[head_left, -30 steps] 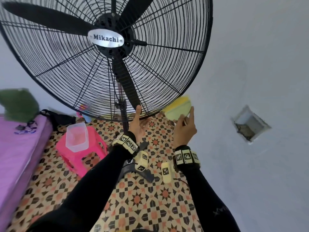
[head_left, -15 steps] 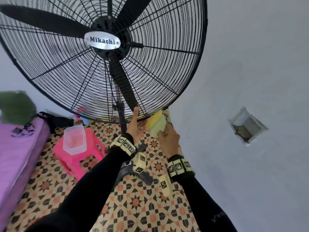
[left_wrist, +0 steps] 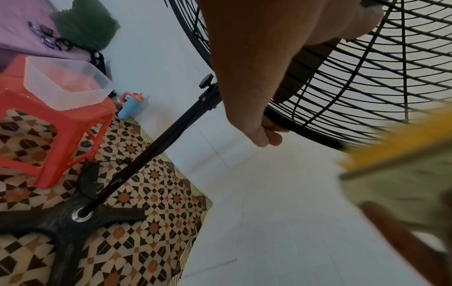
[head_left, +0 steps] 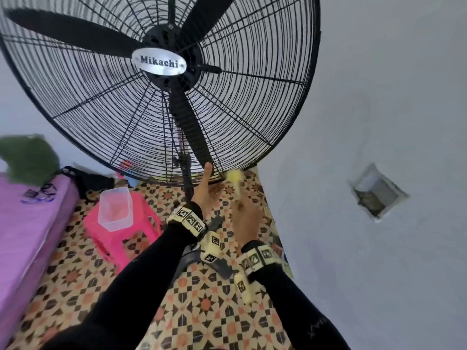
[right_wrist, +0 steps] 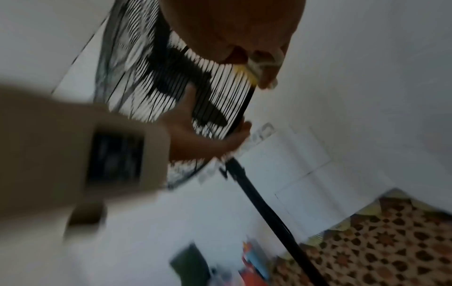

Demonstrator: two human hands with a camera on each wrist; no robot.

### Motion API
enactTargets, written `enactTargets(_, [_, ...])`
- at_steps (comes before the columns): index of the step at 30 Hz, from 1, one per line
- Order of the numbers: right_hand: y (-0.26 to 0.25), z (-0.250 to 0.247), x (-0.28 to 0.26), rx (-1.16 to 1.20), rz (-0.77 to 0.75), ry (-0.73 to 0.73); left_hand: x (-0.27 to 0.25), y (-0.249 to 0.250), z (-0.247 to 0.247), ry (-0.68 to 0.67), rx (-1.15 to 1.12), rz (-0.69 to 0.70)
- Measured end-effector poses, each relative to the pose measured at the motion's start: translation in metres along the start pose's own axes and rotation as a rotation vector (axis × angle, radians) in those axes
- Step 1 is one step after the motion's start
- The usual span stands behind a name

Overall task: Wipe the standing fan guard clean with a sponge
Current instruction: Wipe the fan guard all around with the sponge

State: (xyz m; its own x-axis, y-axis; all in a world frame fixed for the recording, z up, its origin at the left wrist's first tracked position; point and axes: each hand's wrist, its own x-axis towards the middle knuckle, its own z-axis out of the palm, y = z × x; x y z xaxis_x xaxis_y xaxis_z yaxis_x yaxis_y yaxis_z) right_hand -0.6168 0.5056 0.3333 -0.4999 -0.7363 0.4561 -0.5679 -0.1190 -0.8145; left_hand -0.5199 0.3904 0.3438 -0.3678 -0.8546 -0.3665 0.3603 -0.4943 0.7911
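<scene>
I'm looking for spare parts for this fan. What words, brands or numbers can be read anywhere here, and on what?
"Mikachi": on the silver oval badge at the hub of the fan guard.
Black-and-white square code markers on the wristbands: patterns only, no readable text.
Faint marking on the right sleeve: too blurred to read.

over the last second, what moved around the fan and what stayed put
The right hand, gripping the sponge, swept leftward from beside the fan guard's lower right rim to its bottom edge, next to the left hand; both are motion-blurred. The left hand kept holding the bottom rim, thumb up against the wires. The fan, pink stool and clear tub stayed put.
</scene>
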Motion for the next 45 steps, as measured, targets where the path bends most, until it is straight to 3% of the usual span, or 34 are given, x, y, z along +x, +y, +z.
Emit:
enactTargets(2, [-0.004, -0.01, 0.024, 0.05, 0.026, 0.295, -0.003, 0.0, 0.002, 0.01, -0.019, 0.013])
enactTargets(3, [-0.006, -0.011, 0.036, 0.065, 0.02, 0.356, -0.004, 0.0, 0.003, 0.015, -0.023, 0.012])
enactTargets(5, [-0.005, -0.004, 0.043, 0.024, -0.064, 0.248, -0.002, 0.0, 0.003, 0.035, -0.026, 0.013])
enactTargets(9, [0.008, 0.009, 0.003, -0.058, -0.113, -0.195, 0.001, 0.002, 0.003, 0.021, -0.034, -0.004])
enactTargets(10, [0.009, 0.004, -0.001, -0.056, -0.105, -0.189, -0.001, 0.001, 0.005, 0.019, -0.023, 0.008])
enactTargets(13, [0.005, -0.012, 0.023, -0.01, -0.014, 0.212, -0.003, -0.002, 0.006, 0.043, -0.015, 0.02])
enactTargets(15, [-0.002, -0.011, 0.039, 0.024, 0.01, 0.315, -0.005, -0.002, 0.004, 0.057, -0.024, 0.022])
enactTargets(21, [0.005, -0.005, 0.01, -0.112, -0.104, -0.243, -0.011, 0.007, 0.01, 0.074, -0.001, 0.023])
enactTargets(24, [0.004, -0.015, 0.011, -0.124, -0.105, -0.283, -0.013, 0.001, 0.011, 0.06, 0.026, -0.01])
enactTargets(28, [-0.002, -0.02, 0.016, -0.128, -0.043, -0.295, -0.039, -0.004, 0.037, -0.125, 0.137, -0.09])
enactTargets(32, [-0.009, -0.035, 0.032, -0.161, -0.13, -0.516, -0.044, -0.006, 0.054, -0.172, 0.203, -0.132])
enactTargets(34, [-0.004, -0.049, 0.053, -0.142, -0.071, -0.527, -0.046, -0.002, 0.057, -0.166, 0.238, -0.124])
enactTargets(37, [0.0, -0.072, 0.098, 0.0, 0.164, -0.2, -0.049, 0.006, 0.055, -0.127, 0.318, -0.129])
enactTargets(39, [-0.007, -0.081, 0.132, 0.178, 0.287, -0.097, -0.054, 0.013, 0.052, -0.133, 0.47, -0.059])
enactTargets(41, [-0.017, -0.083, 0.162, 0.301, 0.374, -0.118, -0.064, 0.024, 0.054, -0.125, 0.577, -0.002])
enactTargets(45, [-0.024, -0.067, 0.194, 0.387, 0.415, -0.195, -0.086, 0.057, 0.059, -0.105, 0.557, 0.1])
